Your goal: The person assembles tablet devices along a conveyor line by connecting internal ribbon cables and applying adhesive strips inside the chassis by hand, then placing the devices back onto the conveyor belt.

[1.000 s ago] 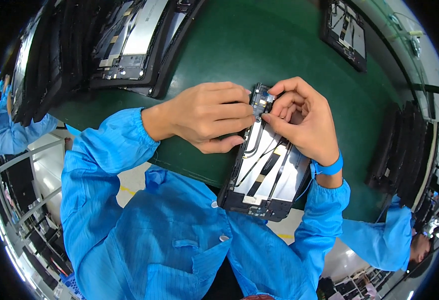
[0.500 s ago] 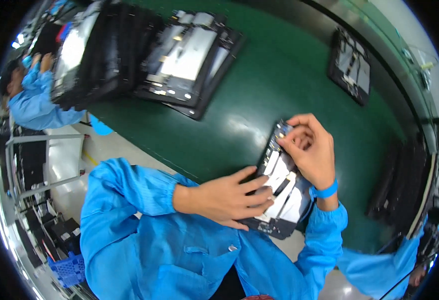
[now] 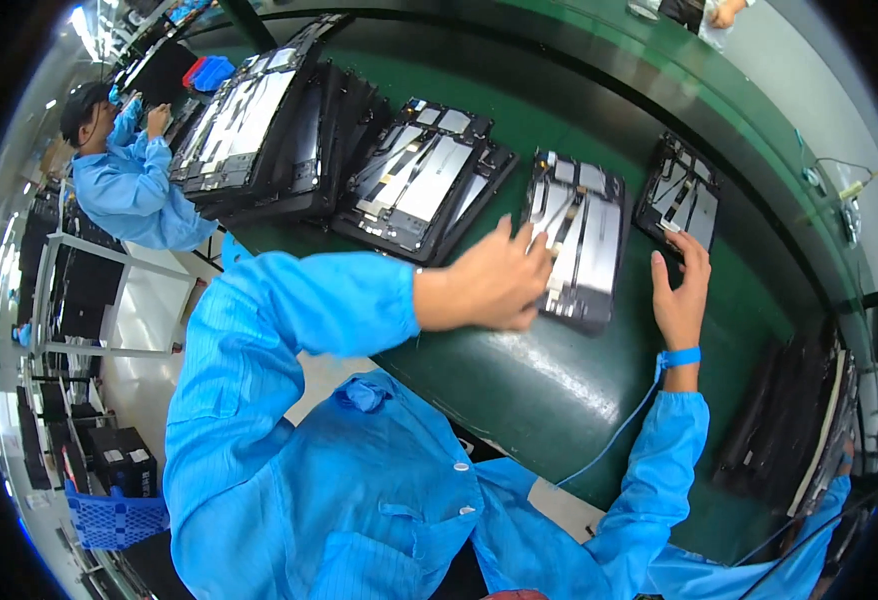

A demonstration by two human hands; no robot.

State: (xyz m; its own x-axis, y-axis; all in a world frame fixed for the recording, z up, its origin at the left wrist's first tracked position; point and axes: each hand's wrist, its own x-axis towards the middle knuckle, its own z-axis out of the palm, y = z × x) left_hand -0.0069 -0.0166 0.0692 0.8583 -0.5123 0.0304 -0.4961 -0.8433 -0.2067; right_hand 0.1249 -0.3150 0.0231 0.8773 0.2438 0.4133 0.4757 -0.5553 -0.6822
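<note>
Left hand point(image 3: 491, 280) at left edge of middle tablet point(image 3: 591, 235); right hand point(image 3: 682, 292) by rightmost tablet point(image 3: 697, 205).

Table point(image 3: 519, 410): it's deep green
Smock point(image 3: 389, 480): bright blue, finely striped
Tablet point(image 3: 599, 240): silver, framed in black
Wristband point(image 3: 681, 357): blue too

Shiny metallic device panel point(image 3: 597, 245), glossy tabletop point(image 3: 519, 385)

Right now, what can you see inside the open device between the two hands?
Inside the open device, silver panels and dark strips show. Fingers of the left hand cover part of its left side; anything beneath them is hidden.
</note>
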